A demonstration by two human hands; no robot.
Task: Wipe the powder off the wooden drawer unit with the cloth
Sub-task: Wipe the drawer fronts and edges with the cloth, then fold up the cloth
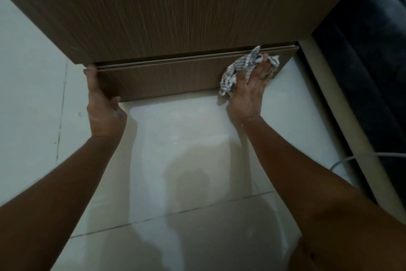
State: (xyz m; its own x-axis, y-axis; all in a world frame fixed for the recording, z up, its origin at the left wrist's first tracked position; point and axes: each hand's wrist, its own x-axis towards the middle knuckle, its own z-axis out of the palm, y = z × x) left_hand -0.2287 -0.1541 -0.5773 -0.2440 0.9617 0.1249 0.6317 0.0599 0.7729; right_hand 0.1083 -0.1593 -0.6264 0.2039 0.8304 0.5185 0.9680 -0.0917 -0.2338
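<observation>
The wooden drawer unit (167,18) fills the top of the view, brown with fine vertical grain. Its bottom drawer front (167,78) sits just above the floor. My left hand (103,104) grips the lower left corner of that drawer front, fingers wrapped round its edge. My right hand (250,88) presses a checked white and grey cloth (232,73) flat against the right end of the same drawer front. White powder specks show on both wrists. I cannot see powder on the wood itself.
Glossy pale floor tiles (175,150) lie below the unit. A pale board (342,117) runs along the right side with dark upholstery (373,51) beyond it. A thin white cable (351,158) lies at the right.
</observation>
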